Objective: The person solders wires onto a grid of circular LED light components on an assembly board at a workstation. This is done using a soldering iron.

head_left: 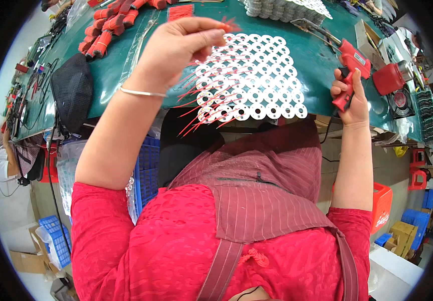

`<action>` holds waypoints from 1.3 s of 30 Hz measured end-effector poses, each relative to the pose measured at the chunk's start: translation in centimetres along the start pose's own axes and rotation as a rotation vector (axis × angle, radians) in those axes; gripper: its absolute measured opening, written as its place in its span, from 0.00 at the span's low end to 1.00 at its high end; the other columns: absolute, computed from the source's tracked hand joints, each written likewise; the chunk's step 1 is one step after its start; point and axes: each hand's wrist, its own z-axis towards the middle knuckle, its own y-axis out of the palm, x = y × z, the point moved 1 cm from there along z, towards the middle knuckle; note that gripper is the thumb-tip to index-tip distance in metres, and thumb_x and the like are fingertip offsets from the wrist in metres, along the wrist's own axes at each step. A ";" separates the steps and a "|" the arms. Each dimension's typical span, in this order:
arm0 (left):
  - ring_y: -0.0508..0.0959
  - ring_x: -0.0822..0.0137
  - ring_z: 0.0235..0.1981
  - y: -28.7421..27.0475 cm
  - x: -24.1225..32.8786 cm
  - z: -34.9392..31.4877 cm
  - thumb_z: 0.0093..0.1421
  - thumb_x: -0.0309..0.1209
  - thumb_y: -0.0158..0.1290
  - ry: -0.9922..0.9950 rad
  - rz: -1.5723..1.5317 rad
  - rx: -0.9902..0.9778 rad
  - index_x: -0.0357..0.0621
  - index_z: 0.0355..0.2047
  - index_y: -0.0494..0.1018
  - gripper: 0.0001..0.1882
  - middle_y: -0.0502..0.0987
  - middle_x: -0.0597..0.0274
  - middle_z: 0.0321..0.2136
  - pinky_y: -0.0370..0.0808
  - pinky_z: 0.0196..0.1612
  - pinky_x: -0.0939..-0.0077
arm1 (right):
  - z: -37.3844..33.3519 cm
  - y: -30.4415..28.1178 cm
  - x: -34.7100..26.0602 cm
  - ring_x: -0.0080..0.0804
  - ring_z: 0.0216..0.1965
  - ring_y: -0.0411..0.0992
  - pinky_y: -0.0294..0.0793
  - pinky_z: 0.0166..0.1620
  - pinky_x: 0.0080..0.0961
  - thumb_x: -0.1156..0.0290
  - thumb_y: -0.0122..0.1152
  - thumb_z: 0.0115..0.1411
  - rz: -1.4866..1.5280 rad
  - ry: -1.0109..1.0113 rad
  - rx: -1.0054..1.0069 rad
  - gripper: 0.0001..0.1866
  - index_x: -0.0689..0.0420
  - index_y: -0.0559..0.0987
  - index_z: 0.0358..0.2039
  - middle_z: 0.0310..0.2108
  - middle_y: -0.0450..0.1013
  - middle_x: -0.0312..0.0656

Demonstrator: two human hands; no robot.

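My left hand [186, 45] is raised over the far left corner of a panel of round white circuit boards [271, 83]. Its thumb and fingers pinch a few short red wires [230, 24], partly blurred. On the green table the panel lies flat in rows of ring-shaped discs. Thin red wires [189, 93] stick out leftward from the discs on its left side. My right hand [354, 98] grips a red pistol-shaped soldering gun [352, 60] by its handle, to the right of the panel. The gun's metal barrel points up and left, away from the discs.
Bundles of red wires [108, 27] and a loose red wire pile [180, 12] lie at the far left. White discs are stacked [286, 9] at the far edge. A black mesh cap [72, 90] sits at left; a red canister [388, 79] stands right. Blue crates [146, 170] are below.
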 end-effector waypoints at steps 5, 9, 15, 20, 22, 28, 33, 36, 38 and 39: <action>0.77 0.77 0.29 3.9 0.8 -4.1 0.63 0.28 0.56 -0.113 -0.157 -0.179 0.36 0.45 0.76 0.11 0.81 0.55 0.41 0.73 0.30 0.85 | -3.8 2.7 0.3 0.18 0.26 0.65 0.73 0.31 0.21 0.64 0.63 0.64 -0.273 -0.074 0.159 0.18 0.59 0.73 0.50 0.34 0.75 0.38; 0.74 0.79 0.24 7.1 -0.2 -6.8 0.64 0.28 0.56 -0.227 -0.308 -0.229 0.36 0.44 0.76 0.10 0.81 0.59 0.34 0.70 0.26 0.86 | -8.9 8.9 3.6 0.21 0.27 0.72 0.74 0.29 0.19 0.71 0.68 0.57 -0.375 -0.080 0.144 0.16 0.60 0.75 0.44 0.35 0.77 0.42; 0.73 0.81 0.25 10.2 -2.7 -10.0 0.64 0.31 0.56 -0.365 -0.371 -0.325 0.40 0.40 0.76 0.08 0.80 0.64 0.30 0.67 0.28 0.87 | -13.3 13.9 6.6 0.17 0.33 0.71 0.72 0.36 0.15 0.76 0.69 0.55 -0.538 -0.064 0.103 0.19 0.61 0.76 0.47 0.41 0.78 0.39; 0.74 0.81 0.25 11.1 -3.2 -11.7 0.63 0.32 0.58 -0.450 -0.338 -0.380 0.40 0.39 0.77 0.09 0.81 0.66 0.30 0.68 0.29 0.86 | -14.8 14.8 7.3 0.18 0.34 0.73 0.72 0.34 0.16 0.75 0.66 0.58 -0.490 -0.021 0.169 0.13 0.61 0.78 0.44 0.38 0.78 0.37; 0.74 0.80 0.25 11.3 -3.2 -12.3 0.62 0.32 0.58 -0.484 -0.354 -0.403 0.40 0.38 0.77 0.08 0.81 0.66 0.30 0.69 0.30 0.86 | -15.2 14.8 7.5 0.20 0.33 0.74 0.73 0.34 0.17 0.76 0.66 0.58 -0.523 0.004 0.161 0.11 0.61 0.78 0.42 0.35 0.78 0.37; 0.76 0.79 0.25 11.1 -3.6 -13.7 0.62 0.31 0.59 -0.451 -0.272 -0.400 0.37 0.41 0.78 0.11 0.80 0.66 0.29 0.70 0.29 0.86 | -16.1 15.4 8.3 0.22 0.33 0.76 0.76 0.37 0.20 0.80 0.65 0.58 -0.629 -0.032 0.211 0.09 0.63 0.76 0.39 0.33 0.78 0.38; 0.75 0.80 0.25 11.2 -3.8 -14.2 0.61 0.29 0.60 -0.385 -0.198 -0.393 0.35 0.42 0.78 0.12 0.78 0.67 0.27 0.71 0.29 0.85 | -16.5 15.0 9.0 0.22 0.32 0.76 0.76 0.37 0.20 0.80 0.64 0.59 -0.694 -0.085 0.181 0.08 0.64 0.76 0.39 0.32 0.78 0.38; 0.75 0.80 0.25 11.1 -4.1 -14.3 0.61 0.29 0.60 -0.379 -0.182 -0.356 0.36 0.41 0.78 0.11 0.78 0.67 0.27 0.71 0.29 0.85 | -16.6 15.0 9.0 0.21 0.32 0.76 0.75 0.36 0.20 0.79 0.63 0.60 -0.668 -0.094 0.177 0.08 0.63 0.76 0.40 0.33 0.78 0.38; 0.75 0.79 0.26 11.2 -4.5 -14.3 0.60 0.28 0.60 -0.447 -0.310 -0.328 0.38 0.40 0.78 0.09 0.78 0.68 0.27 0.71 0.30 0.85 | -16.7 15.1 9.1 0.20 0.32 0.75 0.75 0.35 0.19 0.79 0.63 0.60 -0.643 -0.068 0.176 0.08 0.63 0.76 0.40 0.33 0.78 0.38; 0.75 0.79 0.26 11.2 -4.6 -14.4 0.60 0.28 0.60 -0.447 -0.310 -0.328 0.38 0.40 0.78 0.09 0.78 0.68 0.27 0.71 0.30 0.85 | -16.7 15.3 9.3 0.19 0.32 0.74 0.74 0.35 0.19 0.77 0.64 0.60 -0.602 -0.073 0.215 0.09 0.62 0.75 0.41 0.34 0.78 0.38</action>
